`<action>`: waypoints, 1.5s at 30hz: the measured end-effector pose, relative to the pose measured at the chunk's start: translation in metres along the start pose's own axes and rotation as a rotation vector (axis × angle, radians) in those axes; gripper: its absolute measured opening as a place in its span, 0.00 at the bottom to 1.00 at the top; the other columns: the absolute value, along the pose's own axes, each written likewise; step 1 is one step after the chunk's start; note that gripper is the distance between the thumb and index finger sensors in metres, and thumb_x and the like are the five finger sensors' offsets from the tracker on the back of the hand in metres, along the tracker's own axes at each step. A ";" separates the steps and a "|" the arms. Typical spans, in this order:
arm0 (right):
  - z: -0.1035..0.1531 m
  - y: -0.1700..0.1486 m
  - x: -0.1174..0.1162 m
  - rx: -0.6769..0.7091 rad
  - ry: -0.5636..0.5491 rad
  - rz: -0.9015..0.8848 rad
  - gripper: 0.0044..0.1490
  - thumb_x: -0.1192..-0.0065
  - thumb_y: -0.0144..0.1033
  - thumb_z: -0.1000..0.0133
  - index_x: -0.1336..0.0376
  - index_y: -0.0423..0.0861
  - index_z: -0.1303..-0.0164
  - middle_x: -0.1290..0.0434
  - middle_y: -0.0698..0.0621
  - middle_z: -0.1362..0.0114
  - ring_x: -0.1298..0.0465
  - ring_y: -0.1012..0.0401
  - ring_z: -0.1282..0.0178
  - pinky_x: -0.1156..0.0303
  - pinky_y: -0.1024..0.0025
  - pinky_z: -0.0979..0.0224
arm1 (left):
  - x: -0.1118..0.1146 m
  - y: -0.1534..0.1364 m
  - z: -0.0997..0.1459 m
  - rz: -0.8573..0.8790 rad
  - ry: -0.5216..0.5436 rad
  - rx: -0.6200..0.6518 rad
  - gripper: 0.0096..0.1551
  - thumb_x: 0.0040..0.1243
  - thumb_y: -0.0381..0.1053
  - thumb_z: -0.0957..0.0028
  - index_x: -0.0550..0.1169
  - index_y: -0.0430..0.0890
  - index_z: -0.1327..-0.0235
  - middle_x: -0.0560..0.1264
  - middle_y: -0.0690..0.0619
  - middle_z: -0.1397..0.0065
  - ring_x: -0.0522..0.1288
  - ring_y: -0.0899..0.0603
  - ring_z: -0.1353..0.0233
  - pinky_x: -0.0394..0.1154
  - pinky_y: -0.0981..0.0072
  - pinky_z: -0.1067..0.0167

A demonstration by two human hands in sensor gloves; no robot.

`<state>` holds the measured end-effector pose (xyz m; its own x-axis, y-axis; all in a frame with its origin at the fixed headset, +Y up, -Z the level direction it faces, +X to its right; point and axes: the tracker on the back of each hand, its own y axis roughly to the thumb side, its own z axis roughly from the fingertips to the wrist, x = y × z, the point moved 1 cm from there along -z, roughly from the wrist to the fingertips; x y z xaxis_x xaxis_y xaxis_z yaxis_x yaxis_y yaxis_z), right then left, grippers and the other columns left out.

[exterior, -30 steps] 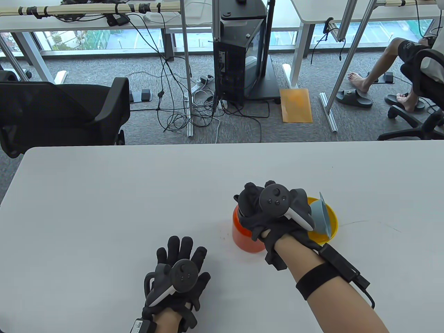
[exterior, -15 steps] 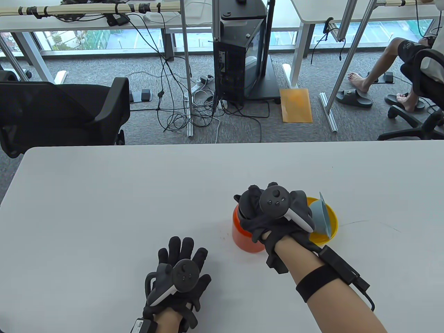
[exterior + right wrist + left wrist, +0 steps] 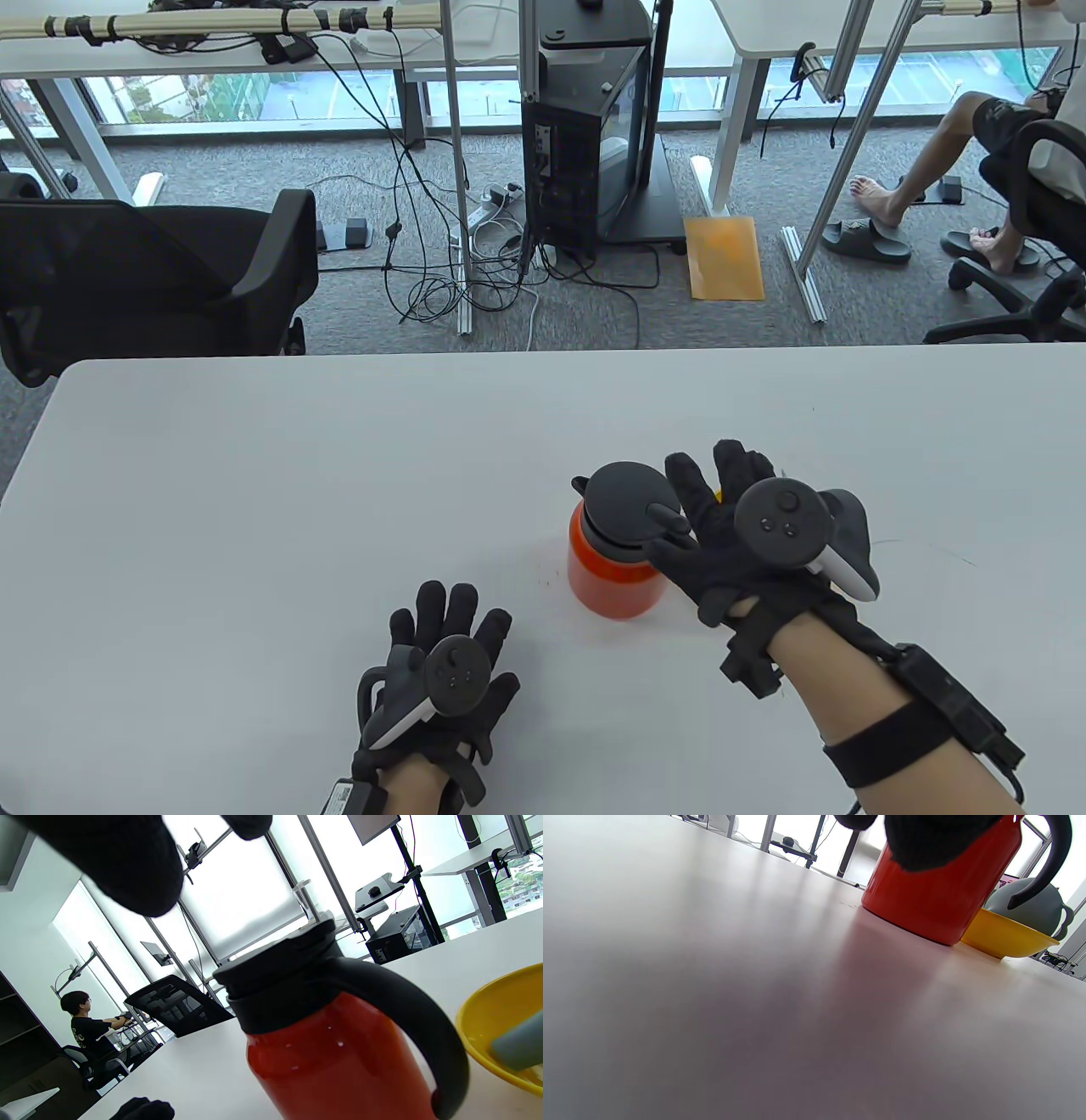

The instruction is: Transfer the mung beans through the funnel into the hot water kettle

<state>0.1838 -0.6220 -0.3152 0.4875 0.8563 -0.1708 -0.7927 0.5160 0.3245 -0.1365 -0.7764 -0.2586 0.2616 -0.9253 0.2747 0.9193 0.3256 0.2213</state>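
Note:
The orange kettle [image 3: 612, 577] with a black lid [image 3: 626, 508] stands upright on the white table [image 3: 254, 475]. My right hand [image 3: 708, 514] hovers just right of the kettle with fingers spread, holding nothing. It covers most of the yellow bowl [image 3: 718, 495]. The left wrist view shows the kettle [image 3: 933, 899], the yellow bowl [image 3: 1005, 938] right behind it and the grey-blue funnel [image 3: 1031, 906] lying in the bowl. The right wrist view shows the kettle [image 3: 339, 1060], its handle [image 3: 407, 1014], the bowl [image 3: 496, 1014] and the funnel [image 3: 517, 1046]. My left hand [image 3: 450, 615] rests flat on the table, empty. No beans are visible.
A black office chair [image 3: 153, 272] stands beyond the table's far left edge. A computer tower [image 3: 585, 144], cables and a seated person's legs [image 3: 933, 170] are on the floor beyond the far edge.
My right hand has left the kettle's lid and moved right, over the bowl, with fingers spread. The lid now shows in full. The left hand has barely moved.

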 end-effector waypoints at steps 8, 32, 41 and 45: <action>0.047 -0.043 -0.033 -0.039 0.122 0.134 0.58 0.36 0.53 0.42 0.63 0.41 0.15 0.77 0.28 0.23 0.78 0.25 0.31 0.69 0.20 0.36 | 0.001 0.000 0.000 0.005 -0.008 -0.002 0.44 0.57 0.63 0.49 0.53 0.56 0.21 0.34 0.48 0.17 0.24 0.34 0.22 0.29 0.29 0.30; 0.115 -0.131 -0.113 -0.198 0.148 0.458 0.57 0.38 0.55 0.43 0.62 0.43 0.15 0.73 0.29 0.22 0.77 0.26 0.30 0.71 0.20 0.37 | 0.007 0.003 -0.002 -0.012 -0.045 0.000 0.45 0.56 0.63 0.49 0.53 0.57 0.21 0.34 0.49 0.17 0.24 0.34 0.22 0.29 0.28 0.31; 0.117 -0.133 -0.114 -0.197 0.139 0.444 0.57 0.39 0.56 0.43 0.63 0.42 0.16 0.75 0.28 0.22 0.77 0.26 0.30 0.70 0.20 0.37 | 0.008 0.003 -0.004 -0.001 -0.047 -0.007 0.44 0.56 0.63 0.49 0.53 0.57 0.21 0.34 0.49 0.17 0.24 0.34 0.22 0.29 0.28 0.31; 0.118 -0.134 -0.112 -0.201 0.124 0.429 0.57 0.39 0.55 0.43 0.63 0.42 0.16 0.74 0.28 0.22 0.77 0.26 0.30 0.70 0.20 0.37 | 0.008 0.005 -0.005 -0.001 -0.048 0.001 0.44 0.56 0.63 0.49 0.53 0.57 0.21 0.34 0.49 0.17 0.24 0.34 0.22 0.29 0.28 0.31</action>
<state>0.2785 -0.7895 -0.2299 0.0641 0.9826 -0.1744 -0.9735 0.1000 0.2059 -0.1283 -0.7835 -0.2601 0.2465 -0.9152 0.3189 0.9192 0.3251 0.2223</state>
